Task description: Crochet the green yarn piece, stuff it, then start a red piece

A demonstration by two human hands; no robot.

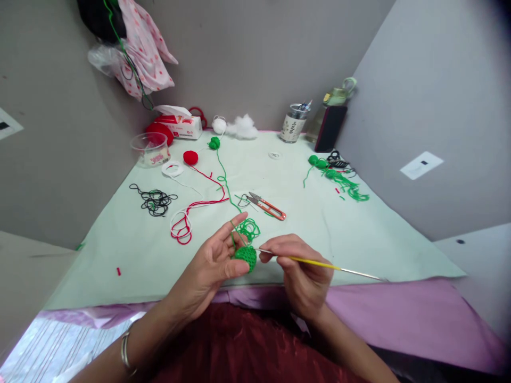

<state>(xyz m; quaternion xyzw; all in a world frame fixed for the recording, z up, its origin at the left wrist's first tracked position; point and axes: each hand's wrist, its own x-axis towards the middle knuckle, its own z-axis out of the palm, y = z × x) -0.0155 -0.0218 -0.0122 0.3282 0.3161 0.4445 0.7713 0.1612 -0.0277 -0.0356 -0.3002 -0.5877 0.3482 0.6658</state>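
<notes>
Between the thumb and fingers of my left hand (217,260) is a small rounded green crochet piece (246,258). Green yarn (223,178) runs over my raised left index finger and back to a small green ball (214,143). My right hand (301,271) grips a crochet hook (313,261) with a yellow handle and metal ends. The hook's left tip meets the upper right edge of the green piece; whether it is inside a stitch I cannot tell. Loose green yarn loops (248,229) lie just beyond my hands.
Orange thread snips (268,206) lie open-bladed ahead of my hands. Red yarn (190,157), tangled black cord (155,201) and a clear tub (150,150) sit left. Green crocheted pieces (319,162), black scissors (337,158), a phone (330,128) and a pen cup (293,123) stand or lie right.
</notes>
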